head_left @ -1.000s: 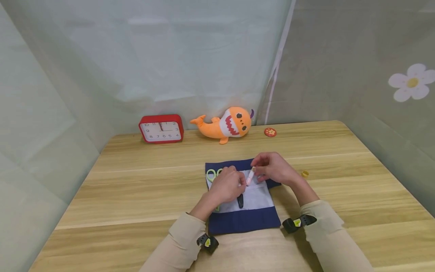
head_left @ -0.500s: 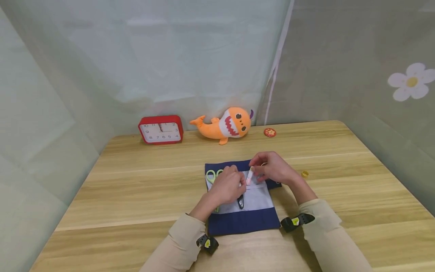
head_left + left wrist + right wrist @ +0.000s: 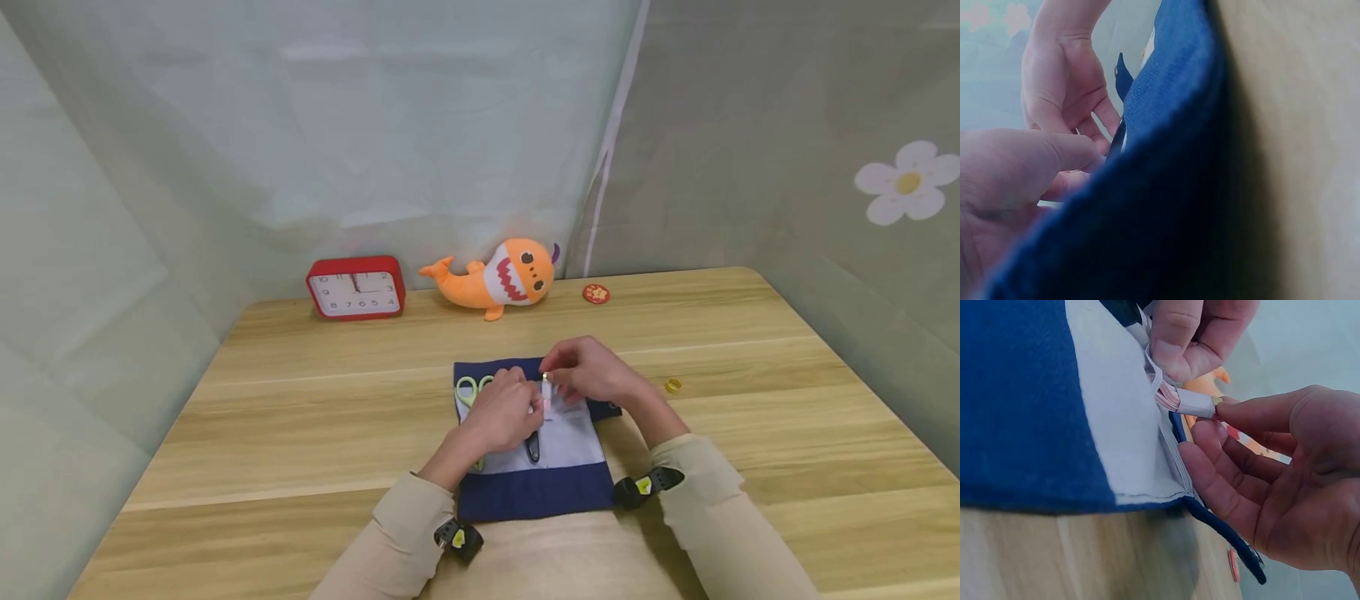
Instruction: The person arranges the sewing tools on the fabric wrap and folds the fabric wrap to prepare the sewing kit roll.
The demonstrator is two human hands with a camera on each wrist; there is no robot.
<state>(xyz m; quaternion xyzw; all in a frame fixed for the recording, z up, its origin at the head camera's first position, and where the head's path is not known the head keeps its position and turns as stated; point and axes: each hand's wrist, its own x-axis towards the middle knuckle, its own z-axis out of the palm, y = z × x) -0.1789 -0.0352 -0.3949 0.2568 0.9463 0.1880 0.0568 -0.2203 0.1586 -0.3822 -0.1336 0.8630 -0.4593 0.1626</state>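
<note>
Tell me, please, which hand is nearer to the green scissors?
Left. The left hand hides the middle of the green scissors in the head view; the right hand is farther right, pinching the small white-and-pink item.

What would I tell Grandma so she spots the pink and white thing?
On the wooden table lies a dark blue and grey cloth pouch. At its pocket, the right hand pinches a slim white and pink bundle. Unlike the light green scissors nearby, its tip looks golden.
</note>
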